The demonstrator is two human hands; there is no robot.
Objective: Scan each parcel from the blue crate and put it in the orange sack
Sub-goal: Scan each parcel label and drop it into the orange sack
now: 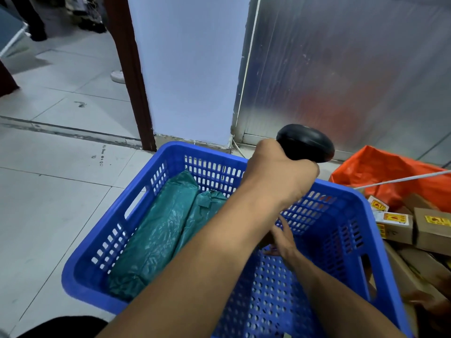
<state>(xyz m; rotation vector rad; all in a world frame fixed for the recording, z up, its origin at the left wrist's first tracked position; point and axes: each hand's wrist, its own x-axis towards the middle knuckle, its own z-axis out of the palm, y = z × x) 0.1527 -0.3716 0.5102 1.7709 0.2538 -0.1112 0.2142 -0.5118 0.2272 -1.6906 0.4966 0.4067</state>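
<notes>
Nearest the camera, the person's right hand (283, 240) is reaching down into the blue crate (346, 191), its fingers lying fairly straight against something mostly hidden under the crossing forearm; whether they are gripping a parcel there cannot be told. Just beyond, two green parcels (156, 235) are lying side by side along the crate's left half, untouched. Above them, the left hand (278, 169) is curling tightly round the handle of a black scanner (306, 142), holding it over the crate's far rim. To do this step well, the person is probably needing to turn a parcel's label upward and tilt the scanner's head down toward it before lifting anything out. Farther right, the orange sack (380, 172) is sitting open just beside the crate, with cardboard boxes (415, 228) already lying inside.
</notes>
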